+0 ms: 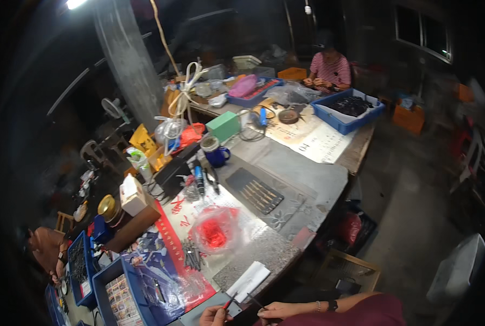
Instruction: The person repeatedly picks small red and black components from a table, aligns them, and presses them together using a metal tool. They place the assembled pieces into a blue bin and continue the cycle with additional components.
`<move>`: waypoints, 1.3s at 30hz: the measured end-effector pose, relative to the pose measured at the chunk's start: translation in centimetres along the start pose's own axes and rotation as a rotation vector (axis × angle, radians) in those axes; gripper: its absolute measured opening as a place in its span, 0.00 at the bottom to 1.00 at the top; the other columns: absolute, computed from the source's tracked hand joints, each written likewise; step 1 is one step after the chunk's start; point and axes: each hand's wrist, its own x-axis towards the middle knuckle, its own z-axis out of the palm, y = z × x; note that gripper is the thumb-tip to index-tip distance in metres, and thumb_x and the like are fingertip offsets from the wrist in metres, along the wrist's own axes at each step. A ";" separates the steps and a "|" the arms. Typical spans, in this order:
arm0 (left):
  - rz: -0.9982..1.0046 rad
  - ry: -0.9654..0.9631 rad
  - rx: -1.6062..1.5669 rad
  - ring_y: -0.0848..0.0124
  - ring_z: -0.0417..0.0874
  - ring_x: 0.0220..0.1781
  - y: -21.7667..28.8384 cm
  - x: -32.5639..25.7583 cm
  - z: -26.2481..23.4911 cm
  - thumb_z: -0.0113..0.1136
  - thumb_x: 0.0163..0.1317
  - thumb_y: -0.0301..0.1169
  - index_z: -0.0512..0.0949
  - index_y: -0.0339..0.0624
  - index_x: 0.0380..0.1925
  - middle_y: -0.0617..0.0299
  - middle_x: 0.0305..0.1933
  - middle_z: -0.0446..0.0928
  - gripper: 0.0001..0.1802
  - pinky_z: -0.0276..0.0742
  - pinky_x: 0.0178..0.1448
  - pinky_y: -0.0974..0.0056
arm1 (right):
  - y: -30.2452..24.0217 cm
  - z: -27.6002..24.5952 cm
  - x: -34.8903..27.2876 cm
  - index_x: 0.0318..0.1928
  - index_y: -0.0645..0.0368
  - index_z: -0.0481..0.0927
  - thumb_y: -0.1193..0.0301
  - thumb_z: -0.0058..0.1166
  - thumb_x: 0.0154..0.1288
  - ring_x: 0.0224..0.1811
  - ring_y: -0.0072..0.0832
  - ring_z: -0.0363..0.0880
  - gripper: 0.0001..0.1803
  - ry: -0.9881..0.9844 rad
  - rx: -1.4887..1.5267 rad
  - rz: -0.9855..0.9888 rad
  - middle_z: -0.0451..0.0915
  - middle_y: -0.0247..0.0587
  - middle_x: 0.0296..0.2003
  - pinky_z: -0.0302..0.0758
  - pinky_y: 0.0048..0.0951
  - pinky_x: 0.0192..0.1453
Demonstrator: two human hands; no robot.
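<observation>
At the bottom edge, my left hand [214,316] is closed with fingers pinched on a thin red-and-dark piece [229,302] pointing up. My right hand [277,311], with a bracelet and a dark watch on its wrist, pinches a thin dark stick [255,300]. The two hands are apart. Just beyond them a folded white paper [249,281] lies on a grey speckled slab [253,254]. Farther off is a clear bag of small red pieces [214,232]. Beside the bag lies a pile of slim grey metal parts [192,256].
A dark tray of slim brass-coloured pieces [260,194], a blue mug [215,155] and a blue pen-shaped tool [199,179] stand farther along the bench. A blue bin [100,277] is at left. Two other people sit at the far table [356,155] and far left.
</observation>
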 end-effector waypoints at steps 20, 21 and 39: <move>0.013 0.001 -0.002 0.80 0.70 0.25 -0.1 -1.3 0.5 0.55 0.65 0.29 0.77 0.38 0.34 0.67 0.25 0.74 0.06 0.64 0.30 0.76 | 2.3 0.3 1.4 0.32 0.65 0.74 0.60 0.52 0.69 0.24 0.16 0.68 0.18 -0.004 -0.369 -0.165 0.72 0.31 0.20 0.66 0.24 0.27; -0.001 -0.007 -0.003 0.80 0.71 0.26 -0.1 -1.2 0.4 0.55 0.65 0.28 0.77 0.38 0.35 0.67 0.26 0.74 0.05 0.65 0.31 0.75 | 2.5 0.2 1.5 0.33 0.65 0.74 0.60 0.52 0.69 0.25 0.16 0.69 0.18 -0.011 -0.381 -0.187 0.72 0.32 0.21 0.67 0.25 0.29; -0.002 -0.015 -0.056 0.80 0.71 0.28 -0.9 -0.7 0.3 0.56 0.66 0.31 0.76 0.39 0.37 0.68 0.27 0.73 0.07 0.65 0.33 0.75 | 5.0 -0.4 3.7 0.35 0.66 0.76 0.61 0.50 0.65 0.28 0.35 0.79 0.17 -0.019 -0.680 -0.264 0.78 0.51 0.25 0.72 0.36 0.33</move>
